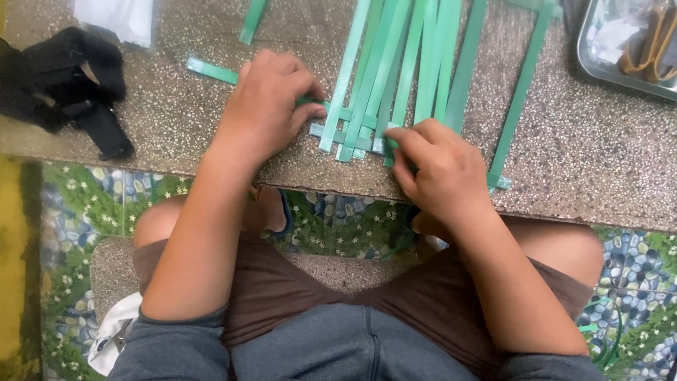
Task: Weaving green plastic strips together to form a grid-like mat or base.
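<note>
Black cloth (67, 77) lies at 10 o'clock. Left hand (264, 106) is closed, pinching the cross strip (211, 70). Right hand (441, 173) pinches the upright strips (409, 63) at their lower ends, near the table (599, 155) edge. Tray (599, 56) sits at 2 o'clock. Risk: slackened pinch would let the slick strips slide and the weave spread.

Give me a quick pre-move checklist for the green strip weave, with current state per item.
1. Left hand pressing the crosswise green strip: ok.
2. Right hand pinching the ends of the upright green strips: ok.
3. Upright strips parallel, lower ends even: not ok, ends are staggered.
4. Over-under order under the hands: cannot tell, covered.
5. Work fully on the stone tabletop: ok, close to the edge.
6. Scissors in the metal tray: ok.
</note>
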